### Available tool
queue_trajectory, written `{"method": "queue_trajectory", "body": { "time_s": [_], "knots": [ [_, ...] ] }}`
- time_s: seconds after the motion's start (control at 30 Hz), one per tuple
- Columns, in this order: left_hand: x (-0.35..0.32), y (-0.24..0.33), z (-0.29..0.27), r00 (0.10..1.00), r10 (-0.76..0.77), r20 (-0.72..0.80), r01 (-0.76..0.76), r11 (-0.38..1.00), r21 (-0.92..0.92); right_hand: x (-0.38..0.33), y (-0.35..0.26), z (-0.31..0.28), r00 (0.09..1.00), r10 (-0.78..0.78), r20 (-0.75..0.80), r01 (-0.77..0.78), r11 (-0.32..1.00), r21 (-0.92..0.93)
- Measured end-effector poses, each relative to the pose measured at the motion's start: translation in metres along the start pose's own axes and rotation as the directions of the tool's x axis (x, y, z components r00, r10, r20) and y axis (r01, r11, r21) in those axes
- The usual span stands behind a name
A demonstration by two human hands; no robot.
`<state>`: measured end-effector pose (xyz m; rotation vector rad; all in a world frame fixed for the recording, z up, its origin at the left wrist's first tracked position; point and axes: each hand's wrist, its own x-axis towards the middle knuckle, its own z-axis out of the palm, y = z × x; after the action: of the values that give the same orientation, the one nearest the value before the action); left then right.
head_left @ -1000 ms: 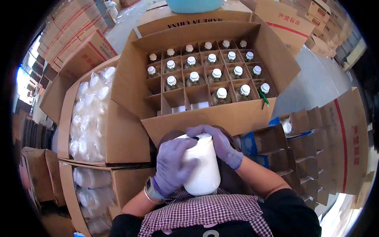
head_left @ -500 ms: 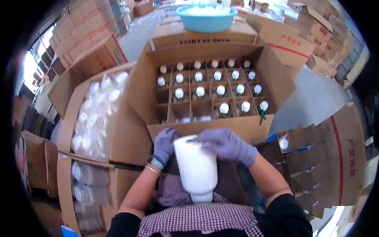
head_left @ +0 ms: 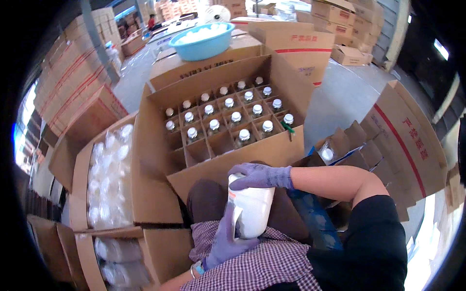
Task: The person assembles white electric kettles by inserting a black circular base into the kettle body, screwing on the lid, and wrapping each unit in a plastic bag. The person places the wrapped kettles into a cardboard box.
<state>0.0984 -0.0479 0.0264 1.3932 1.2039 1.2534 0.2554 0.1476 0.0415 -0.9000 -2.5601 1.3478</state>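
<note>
A white jug with a loop handle and an orange mark is held over my lap. My left hand wraps around its lower side by the handle, the palm partly hidden behind the jug. From above, my right hand closes over the jug's upper end, its fingers curled around the rim. Both hands wear thin purple-grey gloves. Just beyond them stands an open carton with cardboard dividers. Glass bottles with white caps fill most of its cells, and front-left cells hold none that I can see.
At left, two open cartons hold clear plastic-looking pieces. A light-blue basin of white items sits on a carton behind. To the right, another divided carton holds a white-capped bottle. Stacked cartons stand farther back.
The jug has been turned, so its handle and orange mark now show. My left hand has moved down to its lower side; my right hand stays at its upper end. The view has swung right.
</note>
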Motion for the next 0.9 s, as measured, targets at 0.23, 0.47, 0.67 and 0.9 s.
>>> {"method": "queue_trajectory", "body": {
  "time_s": [0.23,0.47,0.67,0.9],
  "knots": [
    [0.010,-0.028,-0.098,0.863,-0.175,0.474,0.280,0.947,-0.160,-0.040,-0.113,0.014,0.595,-0.749,0.291,0.801,0.524,-0.289],
    [0.012,-0.042,-0.030,0.928,-0.363,-0.083,0.335,0.912,-0.238,-0.001,-0.016,0.005,0.964,-0.264,0.018,0.264,0.964,-0.006],
    [0.034,-0.019,-0.052,0.883,-0.469,0.032,0.458,0.843,-0.281,0.064,0.100,-0.112,0.781,0.193,-0.594,-0.555,0.652,-0.517],
    [0.024,-0.049,-0.062,0.866,-0.499,0.030,0.478,0.809,-0.344,0.058,0.208,-0.170,0.519,0.646,-0.559,-0.851,0.333,-0.406]
  ]
}}
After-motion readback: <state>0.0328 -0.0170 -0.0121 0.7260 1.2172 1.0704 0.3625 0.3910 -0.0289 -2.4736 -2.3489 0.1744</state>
